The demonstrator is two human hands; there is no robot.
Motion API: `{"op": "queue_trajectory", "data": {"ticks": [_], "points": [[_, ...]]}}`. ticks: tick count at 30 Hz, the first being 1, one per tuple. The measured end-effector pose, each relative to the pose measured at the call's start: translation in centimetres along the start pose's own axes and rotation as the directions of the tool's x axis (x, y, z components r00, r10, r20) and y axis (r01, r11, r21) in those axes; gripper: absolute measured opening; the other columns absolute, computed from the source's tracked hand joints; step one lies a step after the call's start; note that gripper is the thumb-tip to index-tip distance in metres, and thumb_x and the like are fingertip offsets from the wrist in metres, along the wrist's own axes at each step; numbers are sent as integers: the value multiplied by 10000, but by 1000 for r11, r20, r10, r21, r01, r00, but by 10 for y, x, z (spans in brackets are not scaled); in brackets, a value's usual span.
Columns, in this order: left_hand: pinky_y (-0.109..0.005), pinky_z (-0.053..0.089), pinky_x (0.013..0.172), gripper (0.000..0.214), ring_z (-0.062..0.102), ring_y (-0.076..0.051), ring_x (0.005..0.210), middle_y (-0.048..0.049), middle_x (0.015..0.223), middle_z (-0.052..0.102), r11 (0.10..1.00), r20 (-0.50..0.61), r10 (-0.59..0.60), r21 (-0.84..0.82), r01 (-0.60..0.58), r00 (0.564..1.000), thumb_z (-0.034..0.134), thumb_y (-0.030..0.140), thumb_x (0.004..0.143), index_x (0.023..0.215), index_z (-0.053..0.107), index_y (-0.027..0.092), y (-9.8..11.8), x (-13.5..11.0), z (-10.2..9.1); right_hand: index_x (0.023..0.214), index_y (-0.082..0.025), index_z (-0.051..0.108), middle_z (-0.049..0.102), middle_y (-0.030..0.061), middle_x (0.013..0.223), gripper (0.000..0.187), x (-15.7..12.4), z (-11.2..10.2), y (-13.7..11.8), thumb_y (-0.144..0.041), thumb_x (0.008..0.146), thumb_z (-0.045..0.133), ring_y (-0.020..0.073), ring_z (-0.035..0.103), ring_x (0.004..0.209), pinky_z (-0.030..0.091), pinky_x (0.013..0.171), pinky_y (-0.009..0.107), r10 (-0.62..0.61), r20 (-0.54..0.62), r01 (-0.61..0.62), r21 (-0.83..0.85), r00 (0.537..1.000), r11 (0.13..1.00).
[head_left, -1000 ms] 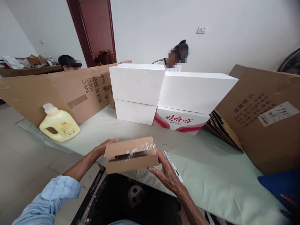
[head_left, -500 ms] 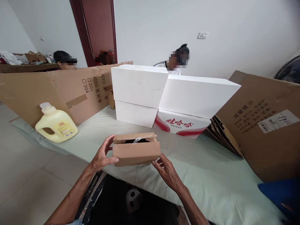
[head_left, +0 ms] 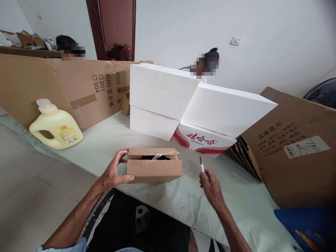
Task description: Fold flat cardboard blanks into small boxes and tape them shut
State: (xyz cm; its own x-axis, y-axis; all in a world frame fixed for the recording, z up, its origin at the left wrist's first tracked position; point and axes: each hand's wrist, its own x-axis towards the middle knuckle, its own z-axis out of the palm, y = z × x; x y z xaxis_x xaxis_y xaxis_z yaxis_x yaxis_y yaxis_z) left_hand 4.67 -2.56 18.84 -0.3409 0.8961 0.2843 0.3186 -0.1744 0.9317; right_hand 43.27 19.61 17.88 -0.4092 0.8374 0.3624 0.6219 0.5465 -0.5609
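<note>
My left hand grips the left end of a small brown cardboard box, thumb in front and fingers behind. The box's top flaps stand slightly apart, with a strip of clear tape across the gap and something dark inside. To the right of the box, my right hand is closed round a small white-handled tool with a thin dark tip pointing up and away. Its exact kind is unclear. That hand is apart from the box.
White boxes and a red-and-white printed carton stand behind. On the left are a yellow detergent jug and a large carton; on the right, another carton and a blue object. Two people sit beyond.
My right hand has left the box's right corner and moved right, now showing the white-handled tool in its grip. My left hand stays on the box. The view has shifted slightly.
</note>
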Motion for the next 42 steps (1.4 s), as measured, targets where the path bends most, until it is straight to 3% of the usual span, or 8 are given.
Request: {"op": "queue_trajectory", "data": {"ticks": [3,7,10,15,24,31,35,42], "points": [[-496,545,1139,792,522,-423,1522,-190,1705,458,999,25,17,38,-18,1000,889,453,753,1438,545,254,4,-2,-1,1079,-234,626,571,-18,762,361,30,-38,-56,-508,1156,405,149,529,579,457,551,278,-128,80,110,199,989,974],[-521,540,1128,785,452,-455,1583,-224,1764,386,988,6,116,98,-116,993,886,416,765,1454,553,242,3,-4,0,1179,-237,683,631,0,804,345,52,-67,-144,-470,1182,429,154,552,662,428,629,275,-421,356,407,116,834,906],[-505,551,1107,761,447,-446,1596,-222,1760,406,977,44,161,134,-165,986,891,367,772,1445,553,259,1,-5,-1,1137,-217,668,687,32,879,336,62,-67,-187,-421,1195,407,159,575,698,392,651,281,-517,467,575,22,717,818],[-471,572,1067,736,519,-403,1547,-192,1728,454,970,71,173,161,-182,982,883,326,777,1431,547,281,7,-2,-4,1039,-220,675,679,9,801,359,73,-53,-212,-371,1208,397,133,524,609,234,600,309,-579,578,737,-57,574,674],[-484,588,1080,757,507,-412,1566,-194,1726,463,980,50,129,144,-135,990,903,351,762,1424,545,270,11,4,-4,999,-209,612,704,15,857,174,83,-47,-230,-298,1140,562,144,565,646,226,606,310,-533,627,766,-164,567,622],[-478,599,1065,735,572,-387,1502,-172,1707,494,979,50,133,147,-139,990,887,345,774,1427,556,282,9,11,-4,843,-203,584,620,-5,710,353,99,-43,-241,-293,1172,492,127,534,582,226,591,307,-534,677,809,-158,506,567],[-464,608,1035,715,580,-381,1492,-172,1696,507,976,53,134,164,-141,990,877,347,780,1413,552,278,6,14,-5,914,-191,665,608,-10,689,312,112,-35,-253,-314,1165,527,147,593,616,302,621,278,-523,702,835,-191,483,515],[-424,607,992,658,568,-366,1495,-156,1672,527,957,37,185,222,-189,982,830,378,832,1422,557,281,2,15,-6,725,-167,671,661,30,696,349,123,-16,-284,-175,1073,645,164,656,669,421,683,288,-416,789,863,-270,453,427]]}}
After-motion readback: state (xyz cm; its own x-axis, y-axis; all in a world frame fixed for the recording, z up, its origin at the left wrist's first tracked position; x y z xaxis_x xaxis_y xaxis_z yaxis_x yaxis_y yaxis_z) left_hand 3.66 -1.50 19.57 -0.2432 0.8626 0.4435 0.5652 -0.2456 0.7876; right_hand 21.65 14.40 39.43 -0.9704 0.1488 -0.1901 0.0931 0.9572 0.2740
